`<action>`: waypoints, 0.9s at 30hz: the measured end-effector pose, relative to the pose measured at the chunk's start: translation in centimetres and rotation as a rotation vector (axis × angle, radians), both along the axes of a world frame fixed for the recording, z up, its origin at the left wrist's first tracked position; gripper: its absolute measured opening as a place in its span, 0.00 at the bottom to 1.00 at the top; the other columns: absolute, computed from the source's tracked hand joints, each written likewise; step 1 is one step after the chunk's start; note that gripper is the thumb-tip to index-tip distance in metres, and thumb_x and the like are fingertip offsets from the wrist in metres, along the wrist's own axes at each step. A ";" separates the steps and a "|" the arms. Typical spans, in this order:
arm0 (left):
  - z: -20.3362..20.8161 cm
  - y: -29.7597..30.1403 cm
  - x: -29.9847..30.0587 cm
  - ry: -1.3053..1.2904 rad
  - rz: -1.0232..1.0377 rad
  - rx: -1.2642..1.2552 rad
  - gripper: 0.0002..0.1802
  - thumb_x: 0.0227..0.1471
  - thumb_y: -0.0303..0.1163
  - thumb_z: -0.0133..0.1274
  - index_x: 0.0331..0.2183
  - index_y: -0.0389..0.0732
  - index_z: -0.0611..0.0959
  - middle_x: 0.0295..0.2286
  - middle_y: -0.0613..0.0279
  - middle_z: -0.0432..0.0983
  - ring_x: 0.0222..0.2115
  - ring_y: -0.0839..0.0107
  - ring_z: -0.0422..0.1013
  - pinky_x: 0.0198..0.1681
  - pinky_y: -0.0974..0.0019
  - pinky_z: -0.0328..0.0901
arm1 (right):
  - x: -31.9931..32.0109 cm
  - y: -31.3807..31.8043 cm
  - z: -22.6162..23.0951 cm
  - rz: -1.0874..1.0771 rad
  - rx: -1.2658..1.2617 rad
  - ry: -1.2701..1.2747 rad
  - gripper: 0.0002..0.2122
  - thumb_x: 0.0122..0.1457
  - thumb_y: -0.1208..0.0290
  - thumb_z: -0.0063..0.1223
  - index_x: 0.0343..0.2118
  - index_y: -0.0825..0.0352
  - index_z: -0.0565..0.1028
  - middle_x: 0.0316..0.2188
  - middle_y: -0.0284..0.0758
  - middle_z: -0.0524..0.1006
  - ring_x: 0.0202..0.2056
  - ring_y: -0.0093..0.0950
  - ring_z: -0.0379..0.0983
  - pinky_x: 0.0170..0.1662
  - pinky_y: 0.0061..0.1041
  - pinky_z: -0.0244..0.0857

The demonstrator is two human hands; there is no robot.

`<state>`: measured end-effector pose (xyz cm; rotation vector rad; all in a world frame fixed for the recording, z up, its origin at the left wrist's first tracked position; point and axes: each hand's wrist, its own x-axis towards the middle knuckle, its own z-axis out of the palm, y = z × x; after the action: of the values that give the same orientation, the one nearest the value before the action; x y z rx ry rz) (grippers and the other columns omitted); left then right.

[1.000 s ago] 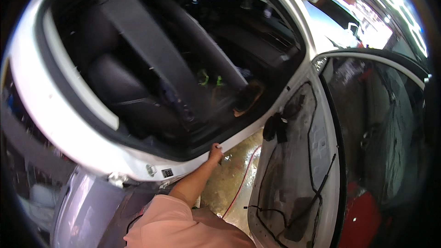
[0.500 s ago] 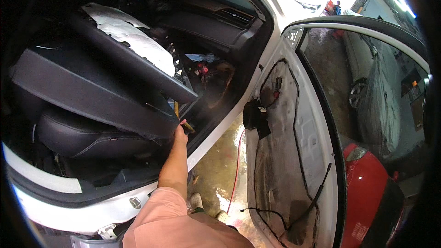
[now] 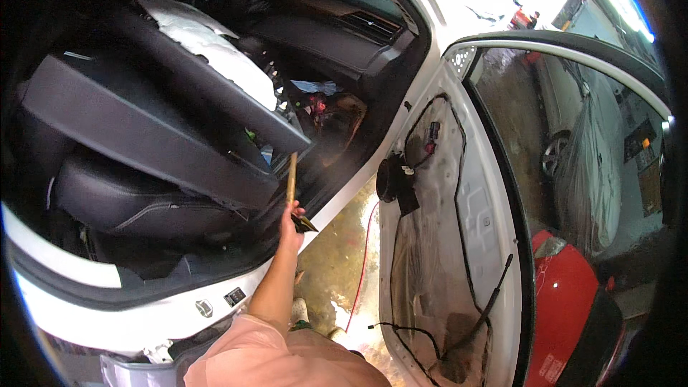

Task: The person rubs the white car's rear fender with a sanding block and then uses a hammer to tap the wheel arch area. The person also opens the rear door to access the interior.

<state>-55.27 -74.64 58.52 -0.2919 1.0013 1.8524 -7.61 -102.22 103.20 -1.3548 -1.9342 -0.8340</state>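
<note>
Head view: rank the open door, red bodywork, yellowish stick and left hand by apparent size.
1. Open door
2. Red bodywork
3. Left hand and yellowish stick, unranked: stick looks longer, hand wider.

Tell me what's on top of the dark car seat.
A long dark panel lies over the seat; a white-backed panel is beyond it. The covered seat surface can't be seen.

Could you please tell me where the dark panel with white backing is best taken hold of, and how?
Probably grasp the dark panel by its near, lower end, coming from outside, over the white sill: that end angles toward the sill, while the other lies deeper inside. Avoid the ragged white backing. The left hand is close but holds a yellowish stick.
</note>
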 end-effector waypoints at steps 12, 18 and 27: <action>-5.8 -17.7 14.4 0.409 -0.340 -0.219 0.18 0.58 0.48 0.55 0.28 0.43 0.83 0.23 0.61 0.77 0.26 0.67 0.73 0.33 0.62 0.66 | 0.2 -0.2 0.6 0.427 0.020 0.154 0.13 0.74 0.69 0.43 0.46 0.75 0.75 0.51 0.55 0.75 0.46 0.47 0.78 0.49 0.40 0.78; -1.5 -31.0 20.5 0.579 -0.603 -0.496 0.25 0.56 0.52 0.52 0.25 0.38 0.81 0.22 0.55 0.79 0.24 0.62 0.75 0.31 0.55 0.67 | -0.7 -2.7 2.6 0.434 -0.151 0.329 0.17 0.75 0.61 0.44 0.46 0.71 0.78 0.49 0.48 0.79 0.55 0.45 0.73 0.53 0.42 0.74; -0.9 -50.7 26.7 0.859 -0.825 -0.662 0.28 0.62 0.54 0.52 0.36 0.34 0.84 0.28 0.52 0.81 0.29 0.58 0.77 0.36 0.53 0.69 | 3.4 -5.3 -0.9 1.145 -0.318 0.491 0.13 0.72 0.69 0.49 0.51 0.74 0.74 0.57 0.51 0.70 0.45 0.42 0.80 0.48 0.38 0.81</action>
<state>-28.58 -125.38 57.58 0.5330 1.9408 0.8036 -4.26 -107.55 102.30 -0.3331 -2.0133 0.3383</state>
